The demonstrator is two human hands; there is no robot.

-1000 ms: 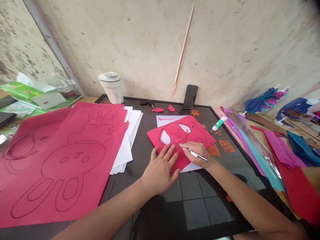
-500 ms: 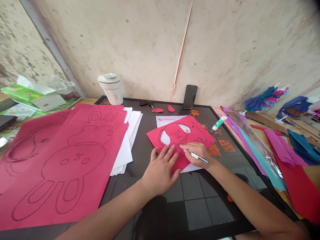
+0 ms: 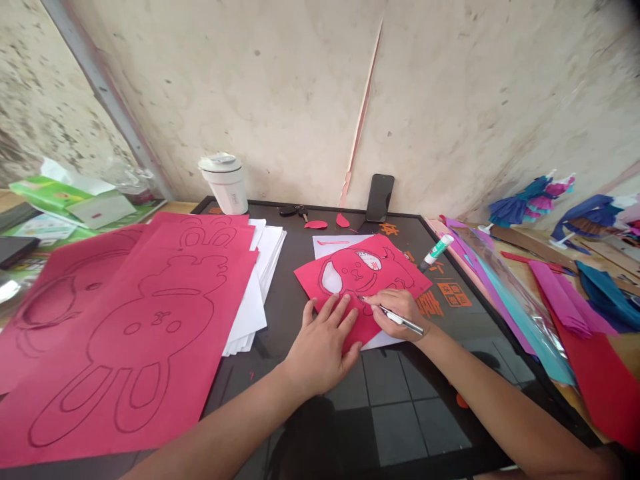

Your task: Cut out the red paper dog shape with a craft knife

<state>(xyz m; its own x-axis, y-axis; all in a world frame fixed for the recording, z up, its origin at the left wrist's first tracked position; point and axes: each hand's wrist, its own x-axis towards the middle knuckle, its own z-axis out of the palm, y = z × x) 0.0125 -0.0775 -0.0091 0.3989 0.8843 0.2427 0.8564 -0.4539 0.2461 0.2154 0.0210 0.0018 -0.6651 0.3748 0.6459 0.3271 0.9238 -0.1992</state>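
A small red sheet (image 3: 395,268) with a rabbit outline, partly cut out, lies over white paper on the black mat (image 3: 400,413). My left hand (image 3: 320,343) lies flat on the sheet's near corner, fingers spread, pressing it down. My right hand (image 3: 396,312) is closed in a pen grip on a slim silver craft knife (image 3: 406,323). Its tip touches the red sheet just right of my left fingertips.
Large red sheets (image 3: 125,327) with drawn rabbits cover the left, over a white paper stack (image 3: 260,267). A white cup (image 3: 224,180), a phone (image 3: 379,197) and scissors (image 3: 295,211) stand at the back. A glue stick (image 3: 436,248) and coloured papers (image 3: 560,300) lie right.
Hands and knife stay nearly in place on the red sheet. The knife has crept slightly along the outline. The view has shifted a little.
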